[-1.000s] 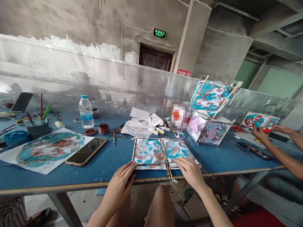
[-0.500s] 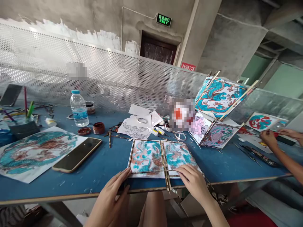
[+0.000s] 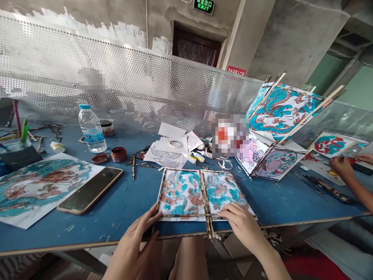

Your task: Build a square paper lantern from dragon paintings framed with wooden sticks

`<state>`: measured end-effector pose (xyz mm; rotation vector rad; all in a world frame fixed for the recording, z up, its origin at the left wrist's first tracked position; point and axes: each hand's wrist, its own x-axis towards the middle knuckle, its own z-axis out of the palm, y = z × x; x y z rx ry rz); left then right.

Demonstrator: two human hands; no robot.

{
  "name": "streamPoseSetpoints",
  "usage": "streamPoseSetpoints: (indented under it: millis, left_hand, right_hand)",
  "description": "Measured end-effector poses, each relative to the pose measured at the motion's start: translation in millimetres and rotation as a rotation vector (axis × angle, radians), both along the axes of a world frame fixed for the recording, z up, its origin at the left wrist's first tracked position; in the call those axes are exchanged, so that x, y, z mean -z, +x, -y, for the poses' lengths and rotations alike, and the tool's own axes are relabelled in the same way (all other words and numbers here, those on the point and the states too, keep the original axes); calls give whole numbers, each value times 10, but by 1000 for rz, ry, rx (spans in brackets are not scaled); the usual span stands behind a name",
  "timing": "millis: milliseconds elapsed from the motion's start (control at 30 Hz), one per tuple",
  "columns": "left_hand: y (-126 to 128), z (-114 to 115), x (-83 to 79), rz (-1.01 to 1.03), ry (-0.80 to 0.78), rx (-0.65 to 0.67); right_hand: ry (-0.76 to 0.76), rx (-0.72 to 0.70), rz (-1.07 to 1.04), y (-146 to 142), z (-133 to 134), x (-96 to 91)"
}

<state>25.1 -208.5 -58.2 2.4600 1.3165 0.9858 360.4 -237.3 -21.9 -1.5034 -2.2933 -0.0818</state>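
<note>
Two painted paper panels with turquoise and brown dragon patterns, a left panel (image 3: 181, 190) and a right panel (image 3: 223, 188), lie side by side at the table's front edge. Dark mottled thin sticks frame them, and a pair of upright sticks (image 3: 206, 200) runs between them past the edge. Across their lower part lies a thin stick (image 3: 183, 216). My left hand (image 3: 138, 231) has its fingertips closed at the stick's left end, its thumb partly hidden. With fingers pinched, my right hand (image 3: 241, 223) holds the stick toward its right end, over the right panel.
A phone (image 3: 91, 190) and a large dragon painting (image 3: 43, 182) lie left. Behind are a water bottle (image 3: 91, 130), a brown paint jar (image 3: 119, 154) and paper sheets (image 3: 166, 153). A stick-framed painted lantern (image 3: 287, 112) stands right, near another person's hand (image 3: 342, 169).
The view has shifted slightly. The thin stick now lies a little lower and closer along the panels' bottom border, with both hands staying at it.
</note>
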Motion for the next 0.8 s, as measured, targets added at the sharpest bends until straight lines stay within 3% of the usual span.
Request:
streamPoseSetpoints:
  millis: [167, 500, 667, 800]
  left_hand:
    - [34, 7, -33, 81, -125, -23]
    - [44, 23, -64, 115, -142, -21]
    - [85, 43, -100, 122, -23, -90]
    - [302, 135, -102, -122, 140, -81]
  right_hand:
    - [-11, -8, -7, 34, 11, -27]
    - [47, 12, 80, 5, 37, -32]
    - [46, 8, 136, -21, 30, -74]
    - [5, 12, 150, -10, 33, -74]
